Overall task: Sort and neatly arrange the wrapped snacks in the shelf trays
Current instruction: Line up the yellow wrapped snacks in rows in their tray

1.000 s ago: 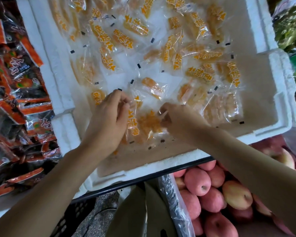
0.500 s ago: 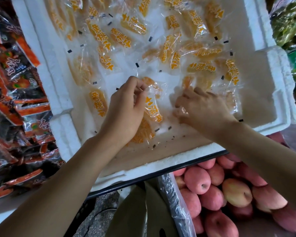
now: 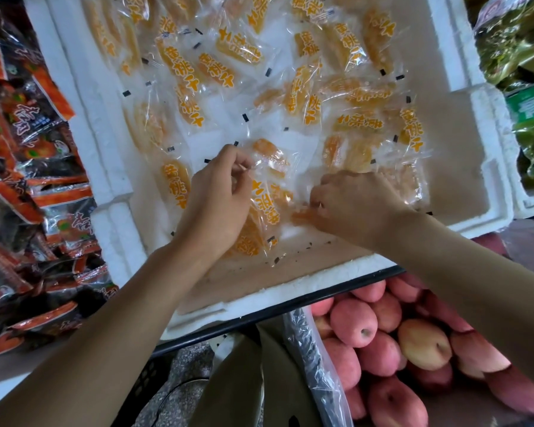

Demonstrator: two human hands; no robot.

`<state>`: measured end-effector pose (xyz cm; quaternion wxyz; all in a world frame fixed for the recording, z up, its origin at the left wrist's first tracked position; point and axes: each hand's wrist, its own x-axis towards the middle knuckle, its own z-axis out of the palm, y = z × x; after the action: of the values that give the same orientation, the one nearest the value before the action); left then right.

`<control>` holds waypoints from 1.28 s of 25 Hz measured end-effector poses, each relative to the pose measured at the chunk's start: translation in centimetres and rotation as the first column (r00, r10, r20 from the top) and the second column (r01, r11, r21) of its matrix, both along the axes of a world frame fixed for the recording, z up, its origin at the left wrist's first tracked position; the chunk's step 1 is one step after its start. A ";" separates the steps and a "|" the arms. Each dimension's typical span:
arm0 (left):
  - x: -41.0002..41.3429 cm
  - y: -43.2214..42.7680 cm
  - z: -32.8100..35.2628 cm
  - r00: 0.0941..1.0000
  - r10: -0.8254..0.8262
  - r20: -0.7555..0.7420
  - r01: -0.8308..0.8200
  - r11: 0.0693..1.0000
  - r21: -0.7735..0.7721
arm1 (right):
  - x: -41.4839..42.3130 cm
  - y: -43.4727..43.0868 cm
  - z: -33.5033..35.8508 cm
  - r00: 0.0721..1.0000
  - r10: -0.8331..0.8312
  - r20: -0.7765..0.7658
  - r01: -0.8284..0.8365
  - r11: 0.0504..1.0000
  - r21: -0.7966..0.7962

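White foam walls frame the shelf, where one foam tray [image 3: 290, 292] holds a loose heap of yellow-peach packets [image 3: 216, 69]: well over twenty, overlapping too much for an exact count. They lie thick at the far end and thinner toward the bare near floor. Two bare forearms reach in from below. The left hand [image 3: 219, 204] is turned on its side with the fingers curled, and its thumb and forefinger pinch the edge of a clear packet [image 3: 270, 155] near the tray's middle. The right hand [image 3: 358, 208] lies palm down just to the right. Its knuckles are raised and its fingers are tucked under onto the wrappers beside a bare orange strip [image 3: 302, 217], but the fingertips are hidden, so I cannot tell whether it actually holds anything. Red-and-black packets [image 3: 28, 149] are piled to the left of the tray, green packets [image 3: 518, 41] fill a second foam box at the right, and more than a dozen apples [image 3: 358, 322] sit below the shelf. A second ago both hands met on one packet close to the near wall, and now they work apart and deeper in. Half a second ago the right hand's fingers lay spread, and they have since curled in.
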<state>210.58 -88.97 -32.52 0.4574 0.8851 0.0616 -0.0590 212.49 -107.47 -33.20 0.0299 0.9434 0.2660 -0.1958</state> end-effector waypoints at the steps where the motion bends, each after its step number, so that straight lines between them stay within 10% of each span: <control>1: -0.2 0.3 0.0 1.000 0.004 0.005 -0.004 1.000 0.014 | 0.0 0.4 0.0 1.000 0.021 -0.010 -0.021 0.999 -0.034; 6: -0.5 1.7 0.5 0.996 0.089 0.025 -0.089 0.996 0.029 | 0.8 0.9 0.0 0.886 -0.333 -0.322 0.419 0.873 0.249; 11: -0.8 2.2 0.9 0.993 0.116 0.017 -0.117 0.988 0.101 | -0.3 2.8 -0.6 0.920 -0.248 -0.303 0.282 0.957 0.073; 16: -1.1 2.3 1.0 0.994 0.105 0.009 -0.105 0.992 0.072 | 0.7 3.1 0.0 0.967 -0.239 -0.092 0.255 0.881 0.398; 21: -1.2 2.2 1.2 0.996 0.087 0.002 -0.087 0.994 0.067 | 1.1 6.2 -1.4 0.986 -0.162 -0.030 0.164 0.951 0.263; 29: -1.0 2.7 1.5 0.995 0.085 0.057 -0.087 0.996 0.018 | 3.2 3.2 0.5 0.816 -0.546 -0.189 0.479 0.456 0.750; 32: -0.9 3.0 1.5 0.995 0.083 0.048 -0.083 0.997 -0.004 | 3.4 0.8 1.2 0.780 -0.607 -0.152 0.483 0.431 0.762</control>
<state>209.67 -85.97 -31.04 0.4615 0.8826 0.0873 -0.0188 215.86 -106.68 -31.95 -0.4188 0.9081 0.0000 0.0068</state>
